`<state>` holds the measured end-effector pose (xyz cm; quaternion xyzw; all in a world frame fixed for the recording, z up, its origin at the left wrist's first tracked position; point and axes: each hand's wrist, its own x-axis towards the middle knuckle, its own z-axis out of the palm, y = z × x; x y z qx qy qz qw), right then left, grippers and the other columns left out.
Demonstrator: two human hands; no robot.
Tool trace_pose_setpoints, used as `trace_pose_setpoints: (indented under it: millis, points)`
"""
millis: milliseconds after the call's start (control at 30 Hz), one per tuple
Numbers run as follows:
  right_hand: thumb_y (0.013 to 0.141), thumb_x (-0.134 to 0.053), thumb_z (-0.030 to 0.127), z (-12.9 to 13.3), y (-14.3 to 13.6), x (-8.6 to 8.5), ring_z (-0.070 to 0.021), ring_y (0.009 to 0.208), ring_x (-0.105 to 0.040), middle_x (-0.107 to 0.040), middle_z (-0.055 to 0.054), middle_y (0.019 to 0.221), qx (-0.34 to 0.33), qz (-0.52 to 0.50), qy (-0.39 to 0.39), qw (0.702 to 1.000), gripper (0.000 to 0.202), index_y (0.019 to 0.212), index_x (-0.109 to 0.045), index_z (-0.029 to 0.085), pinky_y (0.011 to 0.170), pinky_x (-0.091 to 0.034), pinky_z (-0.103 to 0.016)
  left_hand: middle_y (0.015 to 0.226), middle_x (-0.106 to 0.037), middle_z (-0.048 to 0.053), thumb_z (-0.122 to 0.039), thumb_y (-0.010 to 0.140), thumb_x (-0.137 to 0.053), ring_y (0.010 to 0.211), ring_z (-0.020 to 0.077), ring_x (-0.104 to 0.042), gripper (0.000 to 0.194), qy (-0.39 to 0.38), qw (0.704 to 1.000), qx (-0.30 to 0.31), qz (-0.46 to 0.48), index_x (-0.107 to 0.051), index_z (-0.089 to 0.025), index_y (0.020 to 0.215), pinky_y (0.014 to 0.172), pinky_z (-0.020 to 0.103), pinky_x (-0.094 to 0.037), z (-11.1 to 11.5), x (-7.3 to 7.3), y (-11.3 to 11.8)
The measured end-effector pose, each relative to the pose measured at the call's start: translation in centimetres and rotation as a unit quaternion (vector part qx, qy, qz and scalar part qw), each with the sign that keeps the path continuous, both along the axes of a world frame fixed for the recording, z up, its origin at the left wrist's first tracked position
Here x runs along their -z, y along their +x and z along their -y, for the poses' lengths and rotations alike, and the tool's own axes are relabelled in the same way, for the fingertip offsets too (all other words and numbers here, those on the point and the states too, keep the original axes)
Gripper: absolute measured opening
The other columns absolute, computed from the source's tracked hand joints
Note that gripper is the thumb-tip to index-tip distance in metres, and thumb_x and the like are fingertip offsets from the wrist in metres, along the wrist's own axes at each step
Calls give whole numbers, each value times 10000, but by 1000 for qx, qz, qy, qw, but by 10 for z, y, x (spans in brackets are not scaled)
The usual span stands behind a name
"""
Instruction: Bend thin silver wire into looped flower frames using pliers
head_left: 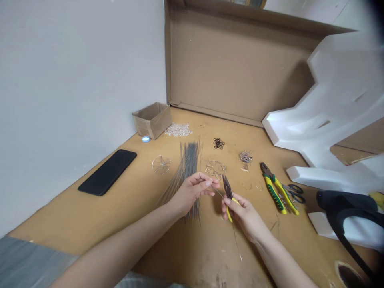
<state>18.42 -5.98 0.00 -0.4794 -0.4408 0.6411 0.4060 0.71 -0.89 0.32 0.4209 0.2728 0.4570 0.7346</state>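
My left hand (198, 190) pinches the upper end of a thin metal wire (217, 191) between thumb and fingers. In my right hand (240, 210) are needle-nose pliers (227, 187) with yellow handles, jaws pointing up and away. The same wire runs past the right thumb, and its lower end hangs toward the table's front. Under my left hand lies a thick bundle of straight grey wires (190, 160). Just beyond the pliers' tip is a loose pile of bent wire pieces (215, 169).
Around the work lie a black phone (108, 172), a cardboard box (153, 120), clear beads (179, 129), black rings (219, 143), a heap of small metal parts (246, 157), green-yellow pliers (277, 188) and scissors (295, 193). White foam (330, 100) stands at right, a cardboard panel (240, 68) behind.
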Motion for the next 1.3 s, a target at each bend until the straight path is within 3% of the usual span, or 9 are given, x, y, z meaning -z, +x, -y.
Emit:
trace_pose_setpoints:
  millis: [167,267,600,833,1300]
  points:
    - [786,-585,365,0,-1,0,-108,558,-491,-548,-11,655,-2,-7,2,1000,224,759,-553,144,573,-390,-247,700,-625,11,-298,716,-638,647,100,-571,196,58,990,25,-124,-581,-124,786,610,231,-451,5,7,7]
    - [794,-579,344,1,-4,1,-103,574,-485,-538,-4,660,-19,-29,13,999,199,782,-559,147,567,-385,-239,665,-606,6,-325,731,-611,615,91,-550,205,75,984,49,-151,-580,-122,742,599,224,-436,8,11,11]
    - [799,-564,383,-4,19,-13,-111,605,-516,-578,-27,704,-104,69,11,992,255,812,-594,130,606,-401,-253,658,-623,17,-278,779,-543,568,95,-564,173,84,991,4,-103,-463,-144,705,533,214,-440,-4,-12,-8]
    - [833,-482,450,-5,30,-27,-130,626,-554,-609,-54,696,-211,105,-30,971,379,847,-645,108,639,-446,-288,659,-633,17,-258,778,-523,561,114,-600,161,74,992,59,-84,-411,-160,716,517,228,-451,-10,-10,-15]
    - [807,-519,449,-3,30,-27,-97,543,-536,-591,-16,614,-233,117,-60,964,358,814,-661,120,566,-443,-244,598,-631,4,-221,745,-524,496,100,-585,141,52,988,91,-113,-404,-161,701,504,221,-451,-9,-9,-13]
